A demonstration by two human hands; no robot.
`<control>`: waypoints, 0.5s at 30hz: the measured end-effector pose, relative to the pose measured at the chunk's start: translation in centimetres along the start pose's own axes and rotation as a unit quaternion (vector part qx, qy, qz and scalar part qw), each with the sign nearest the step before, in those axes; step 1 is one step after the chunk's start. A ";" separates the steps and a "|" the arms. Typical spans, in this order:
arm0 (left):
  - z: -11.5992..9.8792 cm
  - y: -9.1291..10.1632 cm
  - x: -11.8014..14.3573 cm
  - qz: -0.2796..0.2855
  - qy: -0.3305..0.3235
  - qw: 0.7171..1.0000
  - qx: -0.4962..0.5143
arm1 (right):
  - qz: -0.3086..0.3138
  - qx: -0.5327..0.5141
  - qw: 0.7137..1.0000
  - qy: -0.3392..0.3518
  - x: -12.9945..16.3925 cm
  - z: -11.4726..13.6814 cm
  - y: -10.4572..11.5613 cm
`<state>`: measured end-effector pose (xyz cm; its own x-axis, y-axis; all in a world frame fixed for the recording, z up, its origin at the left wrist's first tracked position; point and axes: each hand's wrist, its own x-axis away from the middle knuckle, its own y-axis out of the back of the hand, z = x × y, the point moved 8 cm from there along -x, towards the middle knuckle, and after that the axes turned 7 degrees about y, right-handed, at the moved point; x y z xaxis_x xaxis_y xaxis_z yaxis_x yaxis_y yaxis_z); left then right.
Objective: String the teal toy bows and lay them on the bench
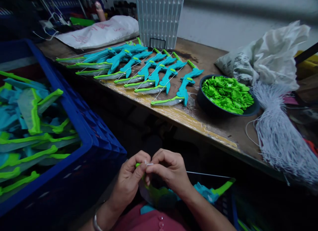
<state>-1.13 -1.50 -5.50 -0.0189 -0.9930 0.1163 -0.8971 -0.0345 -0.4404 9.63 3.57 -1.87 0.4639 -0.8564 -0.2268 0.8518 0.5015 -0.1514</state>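
A brown workbench (208,54) runs across the view, a yellow strip (193,124) under clear film along its front edge. On it lies a slanting row of turquoise-and-lime toy bows (157,72), partly overlapping at the left end. Right of them sits a dark round bowl (207,107), then a bundle of white cords (278,125) drooping over the edge. Behind lie a red-printed white sack (104,30) and a crumpled plastic bag (268,55).

Sack (119,27) and bag (270,52) bear print (92,31), seemingly illegible.
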 end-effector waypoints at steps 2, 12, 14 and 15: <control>0.4 0.3 0.1 -0.021 0.012 0.999 -0.025 | 0.017 0.108 0.992 0.063 0.1 1.5 0.1; 1.5 0.6 -0.5 -0.007 0.066 0.997 -0.041 | 0.137 0.254 0.940 0.182 -0.4 5.0 -1.9; 1.4 0.4 -0.4 -0.014 0.064 0.998 -0.024 | 0.129 0.293 0.929 0.185 -0.4 4.9 -1.8; 1.4 0.3 -0.4 -0.023 0.064 0.998 -0.013 | 0.121 0.313 0.924 0.186 -0.3 4.8 -1.7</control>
<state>-0.79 -1.24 -6.92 -0.0323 -0.9680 0.2487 -0.9097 -0.0746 -0.4085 9.21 2.38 3.04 0.6422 -0.5696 -0.5130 0.7623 0.4040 0.5057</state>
